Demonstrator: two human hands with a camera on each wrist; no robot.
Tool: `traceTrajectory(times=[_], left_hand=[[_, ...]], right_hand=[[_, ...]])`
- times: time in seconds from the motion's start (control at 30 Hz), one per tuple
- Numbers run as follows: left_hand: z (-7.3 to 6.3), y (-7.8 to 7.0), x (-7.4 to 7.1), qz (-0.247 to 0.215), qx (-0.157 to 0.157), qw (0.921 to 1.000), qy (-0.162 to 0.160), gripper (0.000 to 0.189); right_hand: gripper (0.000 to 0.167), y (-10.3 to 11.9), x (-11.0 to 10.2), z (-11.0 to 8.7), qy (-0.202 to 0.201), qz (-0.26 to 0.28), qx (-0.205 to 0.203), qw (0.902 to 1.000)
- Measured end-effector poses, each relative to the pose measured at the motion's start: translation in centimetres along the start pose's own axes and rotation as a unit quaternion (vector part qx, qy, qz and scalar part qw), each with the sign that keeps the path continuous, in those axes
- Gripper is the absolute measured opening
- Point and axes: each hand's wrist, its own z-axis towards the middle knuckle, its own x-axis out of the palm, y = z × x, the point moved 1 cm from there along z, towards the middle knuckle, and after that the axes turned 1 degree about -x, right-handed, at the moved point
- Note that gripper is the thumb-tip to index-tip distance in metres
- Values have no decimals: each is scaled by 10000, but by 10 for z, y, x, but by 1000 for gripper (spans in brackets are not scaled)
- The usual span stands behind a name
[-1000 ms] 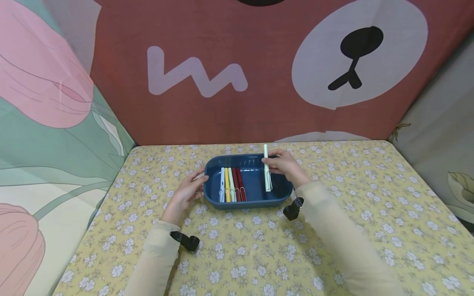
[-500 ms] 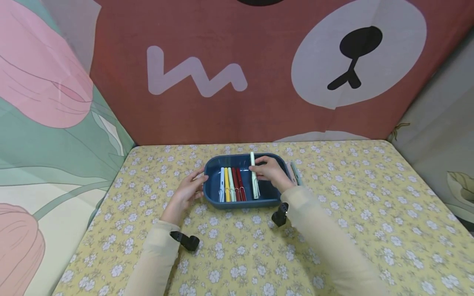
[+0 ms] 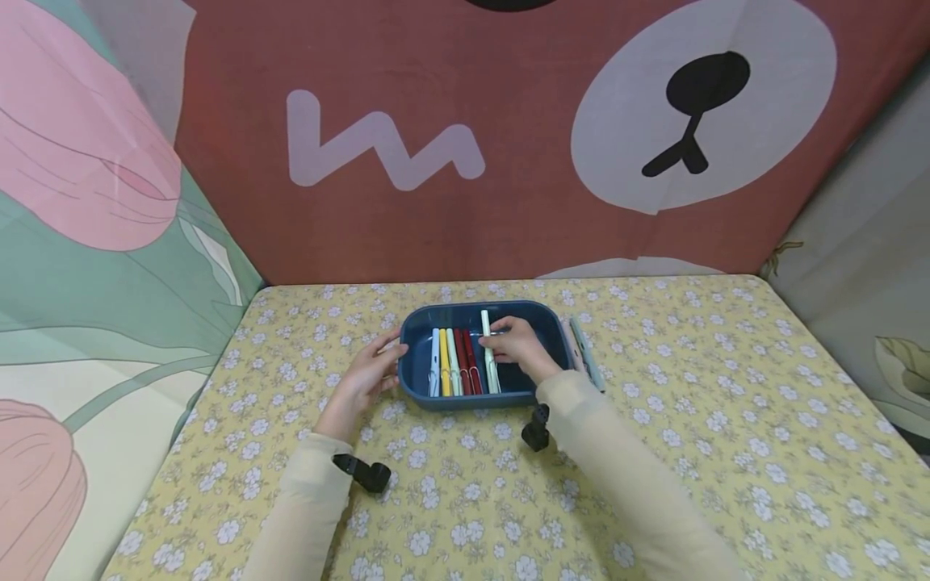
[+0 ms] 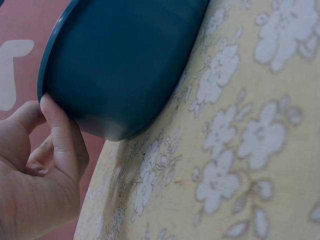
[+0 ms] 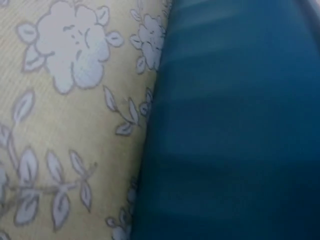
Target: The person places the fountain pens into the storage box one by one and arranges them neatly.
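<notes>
A dark blue oblong tray [image 3: 429,403] stands on the table. At its left end my left hand [image 3: 363,374] grips the rim, as the left wrist view also shows, with the thumb and fingers at the tray wall [image 4: 120,60]. Inside, a row of clipped pens lies side by side: a light blue pen [image 3: 434,359], a yellow pen [image 3: 445,359], a pale green pen [image 3: 454,363] and dark red pens [image 3: 462,359]. Just right of that row, my right hand [image 3: 519,345] pinches another pale green pen [image 3: 486,324], its clip end low in the tray. The right wrist view hides this hand.
Beyond the tray's right end lie a pinkish pen [image 3: 576,347] and a grey-green pen [image 3: 585,353], partly behind the right sleeve. A yellow floral cloth [image 3: 465,500] covers the table. Behind it rises a reddish-brown printed backdrop [image 3: 407,234].
My right hand has carried the pale green pen leftward and lower, from the tray's right part to beside the row. Pens outside the tray have come into view. The left hand stays put.
</notes>
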Motion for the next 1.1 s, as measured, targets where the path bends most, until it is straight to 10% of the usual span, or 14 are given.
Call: traceTrajectory(times=[1.1], left_hand=[[-2,-2,-1,9,-2,10000,77,55]], right_hand=[[38,-7,6,0,519,-342,270,9977]])
